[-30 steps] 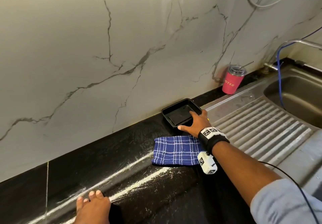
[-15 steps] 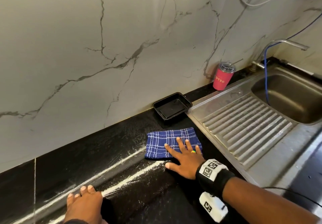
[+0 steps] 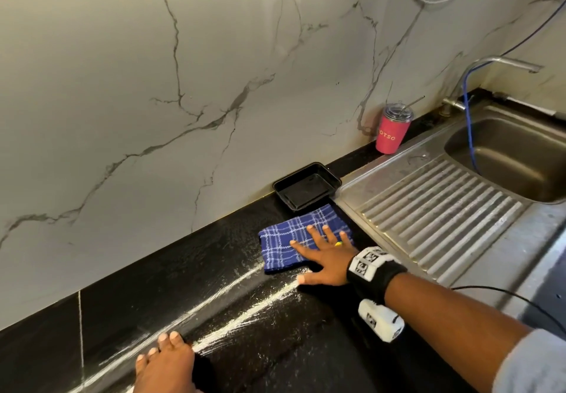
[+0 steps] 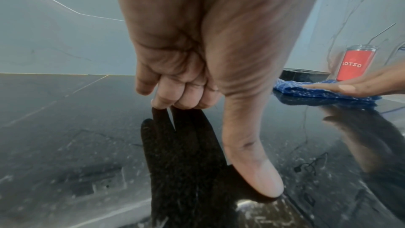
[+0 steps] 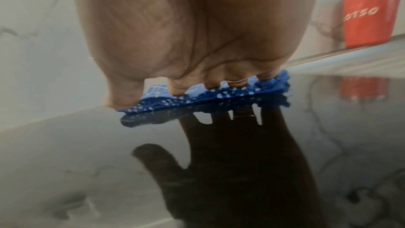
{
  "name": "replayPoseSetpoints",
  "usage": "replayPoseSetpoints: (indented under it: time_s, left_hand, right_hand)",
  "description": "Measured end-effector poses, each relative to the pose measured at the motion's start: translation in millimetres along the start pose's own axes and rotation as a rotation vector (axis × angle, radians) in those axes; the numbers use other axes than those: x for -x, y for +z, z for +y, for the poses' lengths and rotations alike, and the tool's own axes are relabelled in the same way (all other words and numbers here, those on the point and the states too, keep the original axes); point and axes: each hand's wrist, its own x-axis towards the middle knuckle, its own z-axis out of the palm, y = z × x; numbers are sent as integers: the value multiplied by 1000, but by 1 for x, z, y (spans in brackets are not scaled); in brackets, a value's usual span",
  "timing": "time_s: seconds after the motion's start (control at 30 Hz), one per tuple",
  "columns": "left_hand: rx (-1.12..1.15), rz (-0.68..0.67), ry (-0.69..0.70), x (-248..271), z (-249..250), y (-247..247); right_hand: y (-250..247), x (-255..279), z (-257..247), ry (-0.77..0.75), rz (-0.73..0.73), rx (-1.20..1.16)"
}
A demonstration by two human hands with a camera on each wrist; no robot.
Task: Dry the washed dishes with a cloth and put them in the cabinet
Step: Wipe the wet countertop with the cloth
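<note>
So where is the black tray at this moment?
In the head view the black tray sits on the counter against the wall, just behind the blue cloth, left of the sink's drainboard.

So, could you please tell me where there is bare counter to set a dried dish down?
Bare black counter runs between the left hand and the blue cloth. The ridged drainboard is also free. It is crowded by the wall: black tray, cloth under the right hand, red tumbler.

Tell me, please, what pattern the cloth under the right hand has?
Blue with a white plaid grid; the cloth shows best in the head view.
</note>
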Motion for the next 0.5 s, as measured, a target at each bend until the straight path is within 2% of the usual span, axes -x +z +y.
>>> replayPoseSetpoints:
  time_s: [0.13,0.3,0.4,0.5]
  left_hand:
    - [-77,12,17,12,5,-6]
    - [-23,92,17,14,5,-9]
    - [-18,115,26,11,4,-8]
    - [-81,56,5,7,2,-6]
  right_hand:
    - [1,-14,-50,63,-17,-97]
    - [-8,-28,-93,10,-42,-99]
    - [-15,-44,-106,-35,-33,-80]
    - [-29,-62,-106,-52,-22,-64]
